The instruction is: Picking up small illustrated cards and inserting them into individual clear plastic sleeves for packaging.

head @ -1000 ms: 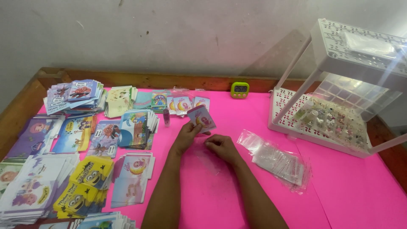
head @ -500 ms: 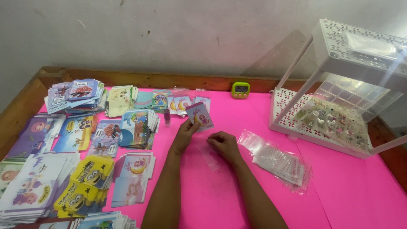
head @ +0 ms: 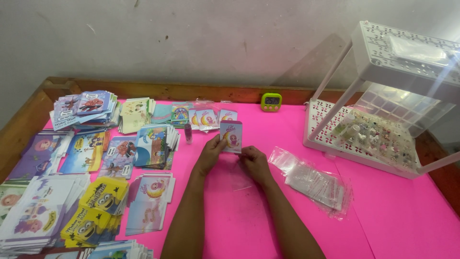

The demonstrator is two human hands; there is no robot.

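— Fingers of the left hand [head: 211, 152] pinch the small pink card [head: 231, 136] by its left edge, upright above the pink table [head: 383, 211]?

— Yes, and the right hand [head: 254, 160] nips its lower corner with closed fingertips (the thumb is hard to see).

— How far along, you think?

— Early, I'd judge. The heap of clear plastic sleeves [head: 316, 182] just right of the hands looks untouched, and many card stacks [head: 103, 206] still wait on the left; a few similar cards [head: 208, 117] lie beyond.

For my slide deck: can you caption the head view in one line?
Left hand and right hand hold a small pink card above a pink table spread with picture cards.
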